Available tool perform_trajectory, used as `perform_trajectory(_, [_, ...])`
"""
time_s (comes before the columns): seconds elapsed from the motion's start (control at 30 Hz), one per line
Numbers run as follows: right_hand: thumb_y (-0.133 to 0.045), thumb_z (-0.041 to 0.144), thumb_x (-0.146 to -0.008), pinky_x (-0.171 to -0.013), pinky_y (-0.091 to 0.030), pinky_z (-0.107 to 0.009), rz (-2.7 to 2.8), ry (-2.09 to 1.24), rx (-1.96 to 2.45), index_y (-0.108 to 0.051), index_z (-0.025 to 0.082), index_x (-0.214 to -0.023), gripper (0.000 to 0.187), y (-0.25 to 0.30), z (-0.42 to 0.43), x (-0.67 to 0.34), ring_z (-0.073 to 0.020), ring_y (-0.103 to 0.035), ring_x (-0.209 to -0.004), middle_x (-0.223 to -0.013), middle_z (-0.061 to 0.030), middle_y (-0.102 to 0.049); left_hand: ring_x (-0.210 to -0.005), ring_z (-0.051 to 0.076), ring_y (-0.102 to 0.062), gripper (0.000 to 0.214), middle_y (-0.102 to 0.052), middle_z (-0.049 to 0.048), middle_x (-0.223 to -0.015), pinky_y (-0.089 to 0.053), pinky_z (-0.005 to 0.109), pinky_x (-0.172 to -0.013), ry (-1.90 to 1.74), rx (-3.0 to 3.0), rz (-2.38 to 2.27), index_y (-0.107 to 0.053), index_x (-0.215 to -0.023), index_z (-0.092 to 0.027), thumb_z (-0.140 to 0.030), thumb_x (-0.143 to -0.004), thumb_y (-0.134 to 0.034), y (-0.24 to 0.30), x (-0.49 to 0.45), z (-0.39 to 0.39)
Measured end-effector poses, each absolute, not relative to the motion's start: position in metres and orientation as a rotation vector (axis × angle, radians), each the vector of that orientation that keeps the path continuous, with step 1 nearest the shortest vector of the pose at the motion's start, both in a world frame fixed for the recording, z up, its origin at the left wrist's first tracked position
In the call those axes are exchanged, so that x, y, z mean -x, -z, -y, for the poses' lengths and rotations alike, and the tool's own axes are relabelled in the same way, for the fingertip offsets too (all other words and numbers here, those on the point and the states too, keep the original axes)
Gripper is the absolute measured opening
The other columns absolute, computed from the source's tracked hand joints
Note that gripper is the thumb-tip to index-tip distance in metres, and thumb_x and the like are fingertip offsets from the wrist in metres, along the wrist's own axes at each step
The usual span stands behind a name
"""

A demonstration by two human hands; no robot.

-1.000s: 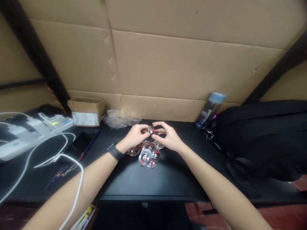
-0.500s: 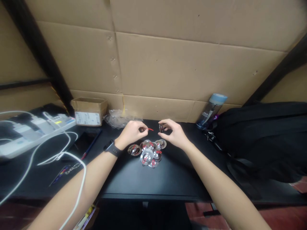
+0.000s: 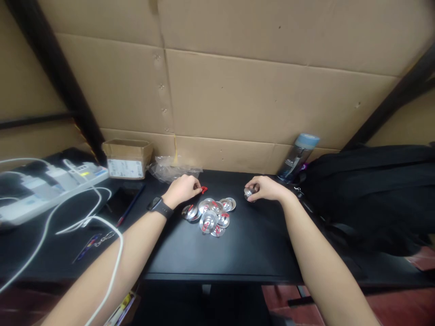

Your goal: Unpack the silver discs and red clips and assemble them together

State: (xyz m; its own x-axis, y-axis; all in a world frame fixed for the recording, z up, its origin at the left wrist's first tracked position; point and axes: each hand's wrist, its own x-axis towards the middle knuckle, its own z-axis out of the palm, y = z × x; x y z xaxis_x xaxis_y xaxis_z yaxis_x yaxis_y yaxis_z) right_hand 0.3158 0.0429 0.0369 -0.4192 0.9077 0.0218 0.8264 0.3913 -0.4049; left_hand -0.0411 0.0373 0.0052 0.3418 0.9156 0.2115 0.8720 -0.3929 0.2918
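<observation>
Several small silver finger cymbals with red cord loops lie in an overlapping pile on the black table. My left hand, with a dark watch on its wrist, is behind the pile's left side, its fingertips pinched on a red cord loop close to the tabletop. To the right of the pile, my right hand has its fingers closed round the rim of one finger cymbal, low at the table. No red cord shows on that cymbal.
A cardboard box and a clear plastic bag stand at the back left. On the left lie a white power strip and loose cables. A water bottle and a black backpack are on the right.
My right hand has moved right and down with the cymbal, away from the left hand. My left hand has lowered slightly to the left with the red cord loop.
</observation>
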Motion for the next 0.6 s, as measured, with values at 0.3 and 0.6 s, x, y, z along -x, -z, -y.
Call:
perform_trajectory(0.3, [-0.093,0.033,-0.054,-0.075,-0.052,-0.028,2.496,-0.490,1.644,-0.080,0.020,-0.103,0.053,-0.0285,-0.0491,-0.3187,-0.0216,-0.070,-0.082,-0.094,-0.0031,-0.076,-0.083,0.025,-0.071,0.018,-0.078,0.0037,-0.090,-0.046,0.031,-0.065,-0.545,-2.461,-1.637,-0.078,-0.087,-0.027,-0.042,-0.085,-0.066,-0.0047,0.0433,-0.0383])
perform_trajectory(0.6, [-0.093,0.031,-0.058,-0.090,-0.054,-0.034,2.520,-0.440,1.571,-0.076,0.020,-0.117,0.062,-0.0308,-0.0442,-0.3102,-0.0272,-0.070,-0.101,-0.114,-0.0089,-0.073,-0.081,0.024,-0.071,0.018,-0.079,0.0026,-0.088,-0.045,0.031,-0.067,-0.582,-2.487,-1.614,-0.077,-0.085,-0.028,-0.039,-0.087,-0.064,-0.0055,0.0445,-0.0393])
